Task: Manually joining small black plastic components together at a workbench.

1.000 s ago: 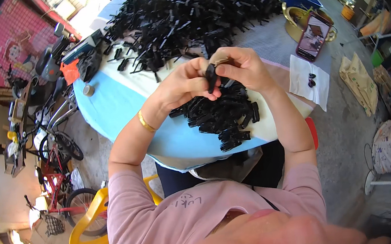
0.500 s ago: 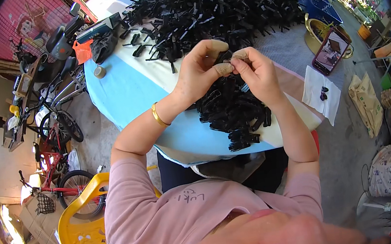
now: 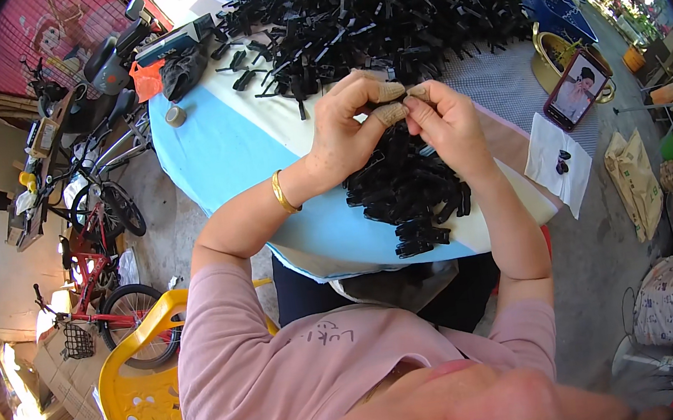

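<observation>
Above the near part of the table, my left hand (image 3: 351, 124) and my right hand (image 3: 447, 121) meet at the fingertips. Both are closed in a pinch on one small black strip-like piece, mostly hidden by the fingers. Tan tape wraps several fingertips. Just below my hands lies a bunch of similar black pieces (image 3: 405, 185), stacked more closely together. Beyond them spreads a large heap of loose black strip-like pieces (image 3: 372, 17) with straight, narrow ends.
The table (image 3: 204, 155) has a blue and cream cover. At its left are a tape roll (image 3: 175, 115) and a black bag (image 3: 183, 71). On the right stand a phone (image 3: 578, 90), a gold-coloured pot (image 3: 545, 58) and white paper (image 3: 554, 171). A yellow chair (image 3: 144, 385) stands beside me.
My hands stay together, with the fingertips drawn slightly closer over the small piece. The whole view has shifted slightly. The phone's picture has changed.
</observation>
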Available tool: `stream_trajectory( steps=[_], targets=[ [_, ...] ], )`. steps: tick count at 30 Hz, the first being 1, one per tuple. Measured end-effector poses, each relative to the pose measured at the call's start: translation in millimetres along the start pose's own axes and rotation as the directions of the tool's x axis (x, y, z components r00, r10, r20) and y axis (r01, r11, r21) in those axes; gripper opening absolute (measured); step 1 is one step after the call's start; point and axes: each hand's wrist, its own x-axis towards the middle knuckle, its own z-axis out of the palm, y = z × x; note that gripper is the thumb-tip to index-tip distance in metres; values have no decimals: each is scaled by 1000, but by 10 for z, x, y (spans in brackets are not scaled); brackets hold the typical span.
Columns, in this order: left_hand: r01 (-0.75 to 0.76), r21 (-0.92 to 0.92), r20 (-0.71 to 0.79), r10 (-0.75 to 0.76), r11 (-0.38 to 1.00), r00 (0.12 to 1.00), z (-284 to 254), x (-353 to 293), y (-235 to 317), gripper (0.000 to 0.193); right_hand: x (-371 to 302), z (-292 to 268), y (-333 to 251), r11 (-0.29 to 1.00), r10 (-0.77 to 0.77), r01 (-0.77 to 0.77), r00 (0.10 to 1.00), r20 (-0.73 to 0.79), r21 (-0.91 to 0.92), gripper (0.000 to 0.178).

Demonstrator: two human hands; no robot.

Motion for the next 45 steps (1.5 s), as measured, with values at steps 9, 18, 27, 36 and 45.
stream_trajectory(
  steps=[9, 18, 27, 36, 45],
  targets=[
    [134, 84, 230, -150, 987, 962, -143, 150, 81, 47, 109, -384, 12, 989, -5, 39, 974, -227, 142, 11],
    [238, 941, -101, -468, 243, 878, -733, 316, -448, 41, 93, -118, 81, 927, -233, 178, 963, -134, -330, 10],
    [176, 712, -62, -189, 679, 980, -395, 299, -49, 33, 91, -116, 135, 925, -276, 222, 950, -144, -307, 18],
    [513, -282, 306, -430, 811, 849, -246, 233, -179, 30, 97, -124, 139, 946, -300, 279, 946, -120, -165, 13],
    [636, -451, 480, -430, 626, 765, -193, 197, -31, 54, 65, -53, 124, 918, -318, 290, 946, -64, -272, 9]
  ],
)
